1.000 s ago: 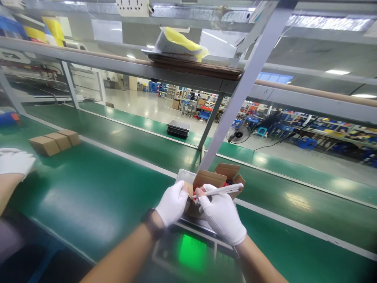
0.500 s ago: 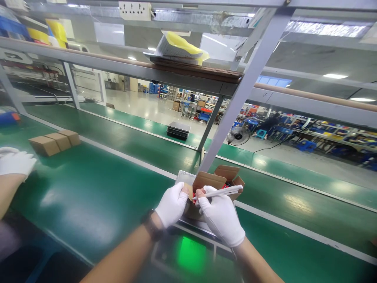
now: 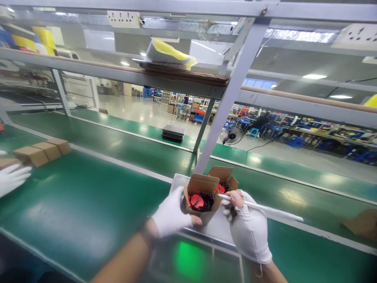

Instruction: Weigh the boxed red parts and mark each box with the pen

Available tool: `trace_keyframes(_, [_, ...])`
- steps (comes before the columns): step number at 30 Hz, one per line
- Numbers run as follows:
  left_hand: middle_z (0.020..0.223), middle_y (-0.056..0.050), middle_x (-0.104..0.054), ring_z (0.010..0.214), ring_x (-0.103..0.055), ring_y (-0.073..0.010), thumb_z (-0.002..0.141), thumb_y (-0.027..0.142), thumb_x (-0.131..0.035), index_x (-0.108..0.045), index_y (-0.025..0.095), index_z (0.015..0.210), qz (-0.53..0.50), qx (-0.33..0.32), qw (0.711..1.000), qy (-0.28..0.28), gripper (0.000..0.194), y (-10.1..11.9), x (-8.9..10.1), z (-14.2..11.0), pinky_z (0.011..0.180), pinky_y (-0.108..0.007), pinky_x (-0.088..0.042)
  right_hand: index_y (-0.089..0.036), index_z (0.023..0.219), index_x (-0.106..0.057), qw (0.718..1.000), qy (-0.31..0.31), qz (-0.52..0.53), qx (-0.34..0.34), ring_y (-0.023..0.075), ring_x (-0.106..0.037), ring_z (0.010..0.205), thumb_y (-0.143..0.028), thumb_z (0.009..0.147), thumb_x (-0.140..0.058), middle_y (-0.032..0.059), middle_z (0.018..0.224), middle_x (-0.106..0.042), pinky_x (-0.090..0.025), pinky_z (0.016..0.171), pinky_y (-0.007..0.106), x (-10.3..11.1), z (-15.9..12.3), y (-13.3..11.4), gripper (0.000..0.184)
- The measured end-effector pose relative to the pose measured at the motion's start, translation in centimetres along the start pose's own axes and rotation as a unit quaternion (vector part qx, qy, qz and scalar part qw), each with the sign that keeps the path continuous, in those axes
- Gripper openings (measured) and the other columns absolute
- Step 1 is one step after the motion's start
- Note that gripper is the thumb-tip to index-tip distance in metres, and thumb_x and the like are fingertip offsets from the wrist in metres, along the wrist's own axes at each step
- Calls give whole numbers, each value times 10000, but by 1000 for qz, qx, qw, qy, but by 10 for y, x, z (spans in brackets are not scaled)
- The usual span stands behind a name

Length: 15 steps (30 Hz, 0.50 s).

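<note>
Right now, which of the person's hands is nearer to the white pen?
The right hand is nearer: it grips the white pen, whose tip points into the open cardboard box. The left hand is on the box's other side, holding its left wall, apart from the pen.

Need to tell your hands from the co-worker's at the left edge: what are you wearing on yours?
Both hands, left and right, wear thin white fabric gloves. The right glove's fingertips are cut off. Forearms are bare, no sleeves. No watch or markings show now.
</note>
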<state>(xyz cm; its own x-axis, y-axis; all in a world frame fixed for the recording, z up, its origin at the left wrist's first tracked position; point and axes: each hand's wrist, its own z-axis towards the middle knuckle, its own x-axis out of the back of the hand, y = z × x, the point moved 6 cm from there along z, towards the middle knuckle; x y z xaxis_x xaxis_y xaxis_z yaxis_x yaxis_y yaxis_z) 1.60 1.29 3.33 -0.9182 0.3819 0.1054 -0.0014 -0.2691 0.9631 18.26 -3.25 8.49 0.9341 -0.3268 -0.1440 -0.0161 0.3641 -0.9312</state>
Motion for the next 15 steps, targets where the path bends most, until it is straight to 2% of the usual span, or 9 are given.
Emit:
trace_keyframes(2, [1075, -64, -629, 968, -595, -229, 538, 291, -817, -540, 222, 1104, 15, 6, 999, -48, 634, 3, -12, 0, 849, -339, -476, -160, 832, -567, 999, 24, 21, 24, 101, -491, 485, -411, 795, -636, 13, 639, -578, -365, 424, 194, 8, 5, -7, 263])
trace_keyframes(3, [1064, -57, -637, 954, -602, -224, 542, 296, -813, -552, 225, 1086, 23, 10, 999, -42, 607, 3, -10, 1, 848, -341, -481, -160, 840, -569, 998, 43, 26, 40, 103, -494, 486, -408, 791, -637, 14, 644, -581, -372, 426, 198, 15, 8, -10, 262])
trace_keyframes(5, [1065, -68, -641, 949, -605, -224, 567, 345, -796, -550, 209, 1091, 37, 23, 998, 34, 595, -4, 18, 3, 853, -347, -485, -162, 864, -572, 992, 99, 22, 73, 105, -495, 476, -412, 785, -635, 17, 661, -592, -371, 413, 202, 41, 15, -15, 270])
trace_keyframes(7, [1077, -97, -636, 961, -604, -232, 613, 408, -756, -529, 177, 1121, 70, 50, 981, 173, 602, -22, 76, 0, 867, -360, -479, -166, 931, -585, 981, 175, -13, 89, 103, -493, 469, -430, 789, -620, 28, 718, -617, -364, 398, 199, 82, 19, -8, 301])
trace_keyframes(9, [1088, -120, -628, 972, -601, -258, 636, 439, -723, -524, 153, 1128, 151, 91, 933, 312, 603, -46, 146, -12, 877, -383, -470, -171, 1022, -593, 962, 249, -84, 70, 97, -494, 475, -452, 795, -600, 44, 785, -637, -364, 393, 193, 131, 20, 14, 361])
trace_keyframes(10, [1085, -132, -627, 965, -602, -279, 623, 450, -725, -515, 143, 1146, 199, 124, 905, 356, 642, -61, 179, -21, 862, -398, -474, -170, 1059, -591, 951, 277, -127, 47, 98, -500, 484, -459, 793, -595, 53, 808, -643, -370, 394, 190, 155, 19, 29, 393])
trace_keyframes(12, [1090, -157, -620, 950, -600, -323, 586, 475, -732, -514, 123, 1149, 273, 204, 857, 387, 699, -93, 232, -41, 817, -431, -485, -156, 1097, -583, 931, 309, -195, -9, 107, -521, 503, -464, 782, -584, 75, 846, -651, -404, 410, 198, 196, 14, 65, 440])
trace_keyframes(13, [1101, -160, -615, 951, -598, -333, 575, 488, -731, -516, 125, 1147, 295, 231, 845, 382, 710, -108, 251, -51, 806, -437, -487, -151, 1108, -577, 923, 315, -219, -36, 112, -532, 511, -463, 779, -571, 86, 867, -655, -420, 419, 204, 211, 11, 84, 453])
trace_keyframes(15, [1082, -157, -623, 944, -601, -335, 562, 506, -726, -529, 131, 1119, 318, 258, 827, 386, 700, -133, 274, -74, 803, -438, -489, -145, 1122, -566, 913, 314, -246, -80, 121, -551, 523, -454, 777, -545, 106, 909, -657, -442, 437, 216, 232, 2, 116, 464])
